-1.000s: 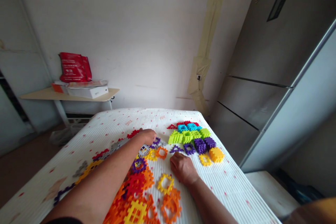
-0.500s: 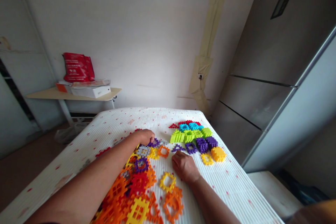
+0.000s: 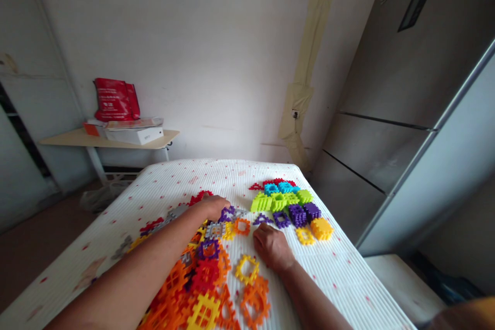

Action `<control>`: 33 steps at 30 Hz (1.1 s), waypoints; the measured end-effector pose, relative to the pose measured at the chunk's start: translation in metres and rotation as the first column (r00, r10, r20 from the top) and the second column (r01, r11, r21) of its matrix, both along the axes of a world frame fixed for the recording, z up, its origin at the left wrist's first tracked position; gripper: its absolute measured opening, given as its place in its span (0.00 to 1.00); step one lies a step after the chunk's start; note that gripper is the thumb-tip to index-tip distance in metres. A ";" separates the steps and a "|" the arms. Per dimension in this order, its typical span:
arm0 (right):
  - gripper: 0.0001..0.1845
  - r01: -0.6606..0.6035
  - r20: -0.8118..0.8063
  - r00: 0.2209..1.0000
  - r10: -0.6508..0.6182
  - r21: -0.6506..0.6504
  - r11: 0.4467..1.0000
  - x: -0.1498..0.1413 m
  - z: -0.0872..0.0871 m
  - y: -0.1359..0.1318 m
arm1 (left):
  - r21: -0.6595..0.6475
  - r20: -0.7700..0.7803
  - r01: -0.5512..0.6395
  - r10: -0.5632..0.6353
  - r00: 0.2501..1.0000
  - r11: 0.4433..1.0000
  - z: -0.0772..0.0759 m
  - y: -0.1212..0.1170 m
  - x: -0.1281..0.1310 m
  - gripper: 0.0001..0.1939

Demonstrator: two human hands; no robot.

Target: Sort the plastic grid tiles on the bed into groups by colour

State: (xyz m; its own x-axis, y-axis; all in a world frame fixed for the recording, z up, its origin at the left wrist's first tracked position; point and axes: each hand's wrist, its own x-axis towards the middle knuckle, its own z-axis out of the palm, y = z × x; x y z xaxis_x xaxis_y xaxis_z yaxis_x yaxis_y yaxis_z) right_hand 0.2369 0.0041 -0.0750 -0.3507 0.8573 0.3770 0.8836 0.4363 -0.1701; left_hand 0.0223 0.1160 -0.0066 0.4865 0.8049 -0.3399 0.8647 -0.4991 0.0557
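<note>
My left hand (image 3: pixel 215 207) reaches over the left heap of notched plastic building pieces, its fingers closed at a purple building piece (image 3: pixel 227 213). A grey piece (image 3: pixel 242 213) lies just right of it. Below are a grey window piece (image 3: pixel 215 230), a yellow piece (image 3: pixel 229 231) and an orange square frame (image 3: pixel 242 226). My right hand (image 3: pixel 273 245) rests on the tablecloth as a loose fist, with no piece showing from it. Right beyond its knuckles lies a purple triangle (image 3: pixel 263 219), beside a purple square frame (image 3: pixel 281 219).
Sorted stacks stand at the right: light-green pieces (image 3: pixel 278 201), blue pieces (image 3: pixel 285 187), purple blocks (image 3: pixel 297 214) and a yellow stack (image 3: pixel 322 228). An orange heap (image 3: pixel 170 299) spreads near me. A fridge (image 3: pixel 379 113) flanks the table; a side table (image 3: pixel 73 138) stands far left.
My left hand has shifted slightly right and nearer to me along with the purple piece. A grey piece now shows beside it. My right hand has stayed in place.
</note>
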 end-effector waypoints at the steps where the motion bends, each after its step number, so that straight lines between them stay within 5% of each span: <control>1: 0.11 -0.001 -0.002 1.000 0.001 -0.002 1.000 0.000 0.000 0.000 | 0.001 0.000 0.003 -0.003 1.000 1.000 0.000 -0.002 -0.001 0.13; 12: 0.10 0.004 0.025 1.000 -0.004 -0.016 1.000 0.001 0.000 -0.001 | 0.132 0.166 0.007 -0.029 0.986 0.991 0.009 -0.015 -0.032 0.07; 16: 0.11 0.000 0.034 0.999 0.000 -0.013 1.000 0.001 -0.001 -0.001 | 0.169 0.273 0.010 -0.056 0.961 0.985 0.009 -0.027 -0.056 0.12; 24: 0.11 -0.010 0.031 0.999 0.010 -0.017 1.000 0.000 0.000 -0.002 | 0.227 0.413 -0.006 -0.091 0.906 0.974 -0.009 -0.084 -0.097 0.11; 33: 0.11 0.000 0.052 0.999 0.002 -0.044 0.999 0.000 0.000 -0.003 | 0.292 0.505 -0.226 0.051 0.862 0.929 -0.022 -0.142 -0.111 0.17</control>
